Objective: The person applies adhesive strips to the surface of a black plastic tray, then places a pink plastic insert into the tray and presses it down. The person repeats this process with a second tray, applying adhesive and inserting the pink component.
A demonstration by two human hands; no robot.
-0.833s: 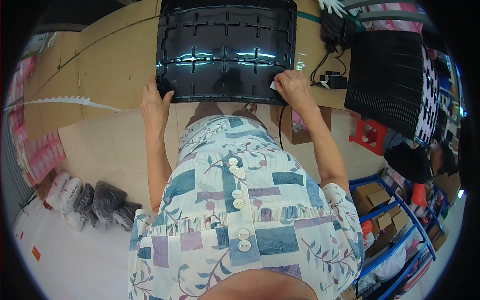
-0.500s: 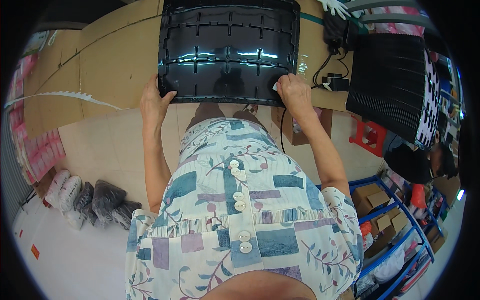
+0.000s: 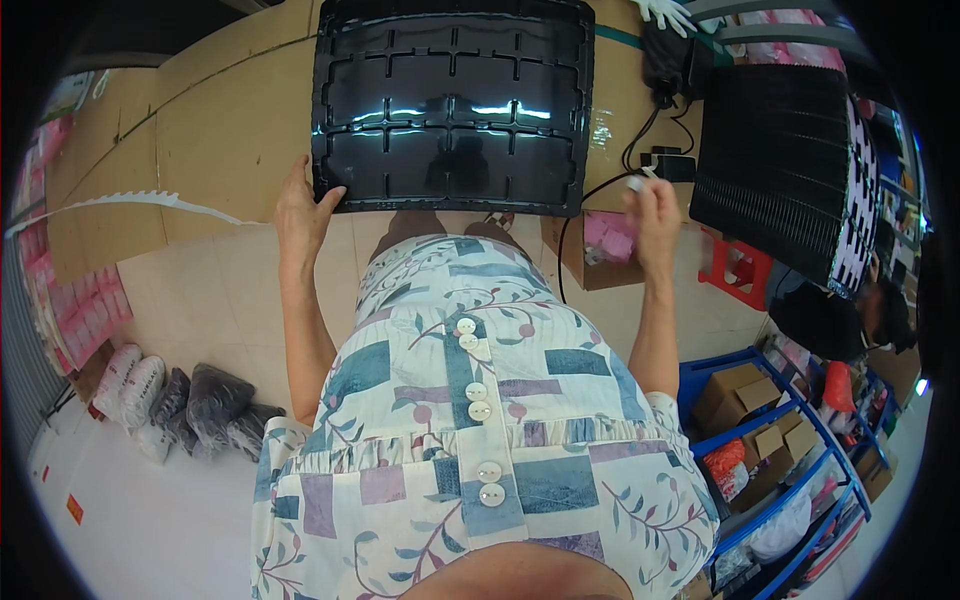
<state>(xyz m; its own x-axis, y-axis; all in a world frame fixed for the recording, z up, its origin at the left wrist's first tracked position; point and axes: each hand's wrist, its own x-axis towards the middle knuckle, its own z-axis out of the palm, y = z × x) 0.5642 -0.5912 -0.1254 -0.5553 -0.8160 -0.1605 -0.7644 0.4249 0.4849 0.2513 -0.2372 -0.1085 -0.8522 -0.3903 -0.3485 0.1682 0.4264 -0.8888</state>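
A glossy black plastic tray (image 3: 450, 160) with molded divider ridges lies on the cardboard-covered table (image 3: 215, 140), its near edge reaching past the table's front. My left hand (image 3: 302, 215) is closed on the tray's near left corner, thumb on top and fingers along the side. To the right of the tray, apart from it, my right hand (image 3: 655, 215) is closed with a small white piece (image 3: 635, 184) showing at the fingertips. Motion blurs that hand a little, and what the white piece is cannot be made out.
A tall stack of black trays (image 3: 770, 170) stands at the right. Black cables and an adapter (image 3: 668, 165) lie beside it. A white serrated strip (image 3: 130, 192) is on the left. Below are a box with pink packets (image 3: 608, 238), a red stool (image 3: 735, 265) and a blue rack (image 3: 790, 450).
My right hand has let go of the tray's near right corner and moved right, carrying the small white piece. The left hand stays on its corner; the tray shifted slightly left in view.
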